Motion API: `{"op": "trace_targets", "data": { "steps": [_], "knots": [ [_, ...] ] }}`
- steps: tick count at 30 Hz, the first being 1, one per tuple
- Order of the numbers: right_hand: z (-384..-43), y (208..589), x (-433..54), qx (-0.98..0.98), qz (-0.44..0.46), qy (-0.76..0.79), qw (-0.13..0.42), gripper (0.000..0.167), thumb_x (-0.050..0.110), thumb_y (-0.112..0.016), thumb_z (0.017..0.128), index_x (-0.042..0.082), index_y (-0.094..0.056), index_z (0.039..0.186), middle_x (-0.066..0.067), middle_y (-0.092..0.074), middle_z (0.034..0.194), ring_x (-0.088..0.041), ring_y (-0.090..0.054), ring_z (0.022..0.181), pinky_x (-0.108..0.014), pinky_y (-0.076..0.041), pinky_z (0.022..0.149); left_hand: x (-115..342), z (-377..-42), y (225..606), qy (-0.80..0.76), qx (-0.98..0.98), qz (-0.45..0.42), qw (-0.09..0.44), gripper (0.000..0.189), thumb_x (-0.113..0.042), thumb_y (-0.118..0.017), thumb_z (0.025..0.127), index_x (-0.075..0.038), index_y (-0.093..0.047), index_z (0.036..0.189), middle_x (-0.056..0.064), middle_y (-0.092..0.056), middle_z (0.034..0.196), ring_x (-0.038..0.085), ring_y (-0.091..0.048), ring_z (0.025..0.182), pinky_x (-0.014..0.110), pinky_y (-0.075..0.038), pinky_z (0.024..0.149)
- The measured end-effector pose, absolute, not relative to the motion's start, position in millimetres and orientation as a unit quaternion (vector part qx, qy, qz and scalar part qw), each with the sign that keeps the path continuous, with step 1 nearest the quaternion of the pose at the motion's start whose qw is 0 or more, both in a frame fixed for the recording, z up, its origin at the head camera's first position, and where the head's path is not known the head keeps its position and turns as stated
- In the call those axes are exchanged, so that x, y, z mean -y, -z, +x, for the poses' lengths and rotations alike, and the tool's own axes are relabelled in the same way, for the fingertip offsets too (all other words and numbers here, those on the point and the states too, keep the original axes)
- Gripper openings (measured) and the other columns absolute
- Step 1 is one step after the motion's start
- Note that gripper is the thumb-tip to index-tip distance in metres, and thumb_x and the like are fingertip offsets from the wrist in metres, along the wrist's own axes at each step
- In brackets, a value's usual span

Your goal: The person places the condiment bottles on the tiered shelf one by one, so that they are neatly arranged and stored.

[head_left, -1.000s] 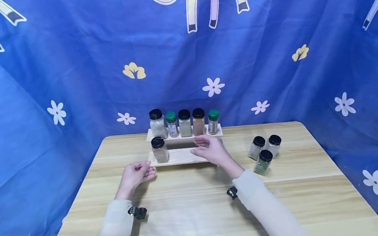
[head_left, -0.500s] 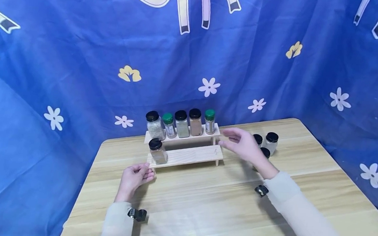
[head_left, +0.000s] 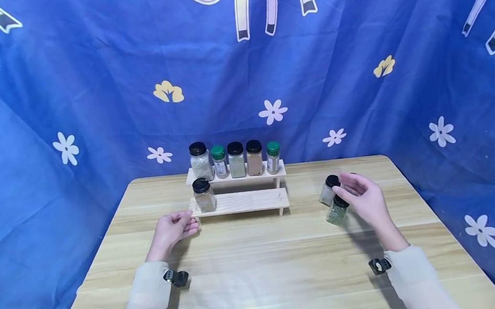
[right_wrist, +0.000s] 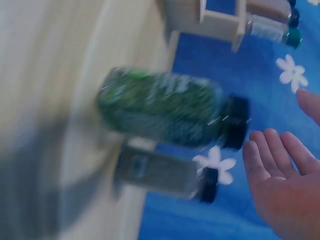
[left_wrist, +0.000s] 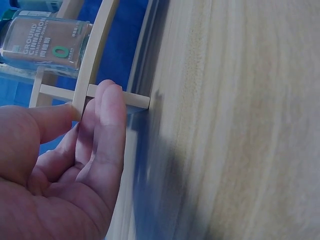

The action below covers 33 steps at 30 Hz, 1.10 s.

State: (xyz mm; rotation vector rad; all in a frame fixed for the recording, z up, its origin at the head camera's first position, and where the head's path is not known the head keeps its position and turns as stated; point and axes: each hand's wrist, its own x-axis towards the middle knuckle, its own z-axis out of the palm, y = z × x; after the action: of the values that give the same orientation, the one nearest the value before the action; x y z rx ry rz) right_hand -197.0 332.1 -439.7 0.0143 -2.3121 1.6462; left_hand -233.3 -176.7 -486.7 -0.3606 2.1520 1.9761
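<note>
My left hand [head_left: 175,228] pinches the left end of the lower step of a wooden spice rack [head_left: 253,200]; in the left wrist view its thumb lies against the board's edge. A brown jar labelled ground cinnamon [left_wrist: 45,42] stands on that step. Over at the right, my right hand [head_left: 367,201] hovers beside the black lids of loose spice jars, fingers extended and holding nothing. A jar of green herbs [right_wrist: 162,107] and a greyish jar [right_wrist: 157,172] stand there; a third black lid is mostly hidden behind the hand.
Several spice jars with black or green lids line the rack's upper step, among them a green-lidded jar [head_left: 273,158] at the right end. The wooden table [head_left: 239,278] meets a blue patterned cloth [head_left: 218,76] behind and at both sides.
My right hand has moved right, from over the lower step to the loose jars. The left hand has stayed on the rack's end. The head view has shifted slightly.
</note>
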Motion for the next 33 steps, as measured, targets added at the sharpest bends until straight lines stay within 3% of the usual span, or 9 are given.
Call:
{"op": "trace_targets", "data": {
  "steps": [2, 6, 10, 17, 23, 33],
  "knots": [
    [-193, 446, -339, 0.802, -0.003, -0.578, 0.150, 0.055, 0.016, -0.083, 0.093, -0.006, -0.062, 0.138, -0.021, -0.070, 0.134, 0.010, -0.069, 0.106, -0.009, -0.059, 0.096, 176, -233, 486, -0.668, -0.727, -0.123, 0.098, 0.046, -0.019, -0.054, 0.111, 0.018, -0.049, 0.138, 0.006, -0.077, 0.089, 0.010, -0.077, 0.078, 0.024, -0.070, 0.081],
    [-186, 460, -350, 0.806, -0.013, -0.577, 0.133, 0.056, 0.016, -0.083, 0.093, -0.007, -0.060, 0.139, -0.018, -0.071, 0.134, 0.009, -0.069, 0.106, -0.006, -0.058, 0.093, 178, -234, 487, -0.668, -0.728, -0.122, 0.097, 0.045, -0.020, -0.054, 0.112, 0.017, -0.050, 0.137, 0.006, -0.077, 0.090, 0.010, -0.077, 0.078, 0.025, -0.070, 0.081],
    [-183, 473, -356, 0.817, -0.018, -0.566, 0.107, 0.059, 0.021, -0.081, 0.095, -0.007, -0.059, 0.141, -0.030, -0.063, 0.141, 0.014, -0.065, 0.105, -0.003, -0.057, 0.092, 180, -235, 489, -0.668, -0.728, -0.120, 0.097, 0.045, -0.020, -0.054, 0.111, 0.017, -0.050, 0.137, 0.007, -0.077, 0.090, 0.011, -0.077, 0.078, 0.025, -0.070, 0.081],
    [-178, 492, -354, 0.820, -0.013, -0.568, 0.063, 0.056, 0.015, -0.080, 0.095, -0.010, -0.056, 0.139, -0.035, -0.062, 0.137, 0.014, -0.064, 0.101, -0.003, -0.057, 0.092, 181, -236, 489, -0.669, -0.726, -0.122, 0.103, 0.044, -0.019, -0.055, 0.111, 0.016, -0.051, 0.137, 0.007, -0.077, 0.091, 0.011, -0.077, 0.079, 0.025, -0.070, 0.081],
    [-178, 502, -352, 0.824, -0.008, -0.564, 0.051, 0.054, 0.009, -0.081, 0.093, -0.013, -0.056, 0.135, -0.035, -0.064, 0.131, 0.014, -0.063, 0.100, -0.003, -0.057, 0.091, 180, -236, 489, -0.670, -0.723, -0.128, 0.106, 0.044, -0.019, -0.056, 0.111, 0.015, -0.051, 0.138, 0.009, -0.077, 0.093, 0.012, -0.078, 0.079, 0.026, -0.070, 0.082],
    [-179, 504, -356, 0.846, -0.015, -0.532, 0.032, 0.060, 0.017, -0.082, 0.093, -0.010, -0.055, 0.139, -0.032, -0.065, 0.135, 0.002, -0.066, 0.110, -0.003, -0.056, 0.092, 180, -235, 489, -0.671, -0.724, -0.123, 0.105, 0.045, -0.019, -0.057, 0.110, 0.017, -0.051, 0.138, 0.012, -0.077, 0.095, 0.013, -0.078, 0.081, 0.026, -0.070, 0.083]
  ]
}}
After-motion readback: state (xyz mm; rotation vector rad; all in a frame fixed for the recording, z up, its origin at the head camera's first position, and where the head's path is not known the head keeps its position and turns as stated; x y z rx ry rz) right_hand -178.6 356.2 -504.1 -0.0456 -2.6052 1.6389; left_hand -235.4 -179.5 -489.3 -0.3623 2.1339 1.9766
